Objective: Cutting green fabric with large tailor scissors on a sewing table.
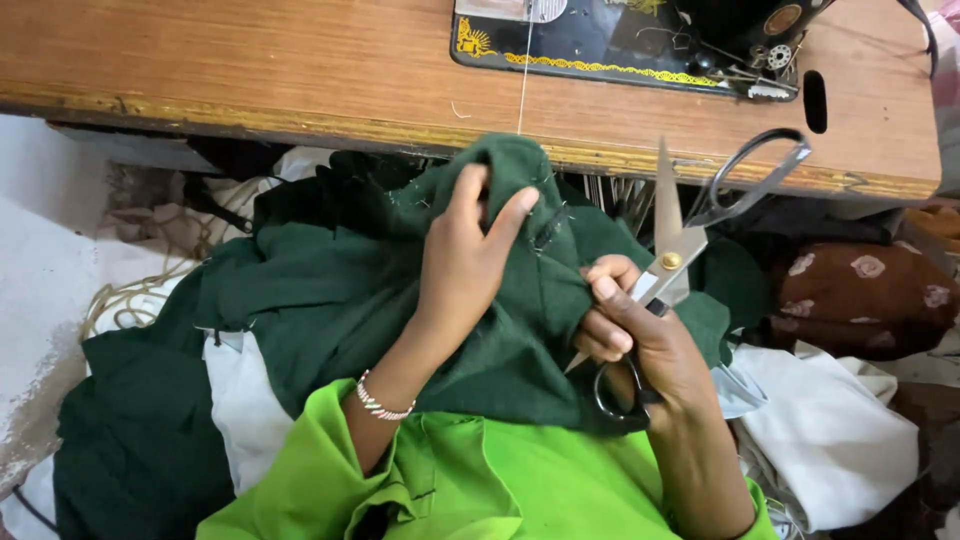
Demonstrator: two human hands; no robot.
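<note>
I see the dark green woven cloth (330,300) lying bunched over the lap, below the edge of the brown wooden sewing table (300,70). The left hand (470,255) pinches a raised fold of this cloth between thumb and fingers and holds it up near the table edge. The right hand (640,340) is clenched around the large steel scissors with black handle loops (680,240); one loop is around its fingers, the other loop stands free up over the table edge, and the blades are spread, with one tip pointing up and the other down beside the cloth. A thin white thread (524,70) goes from the fold up across the table. On the table stands the black sewing machine base with yellow ornament (600,40). Around the cloth I see white fabric pieces (830,430), a brown cloth with pale flowers (860,295) at right and the bright green sleeves (450,480) below
</note>
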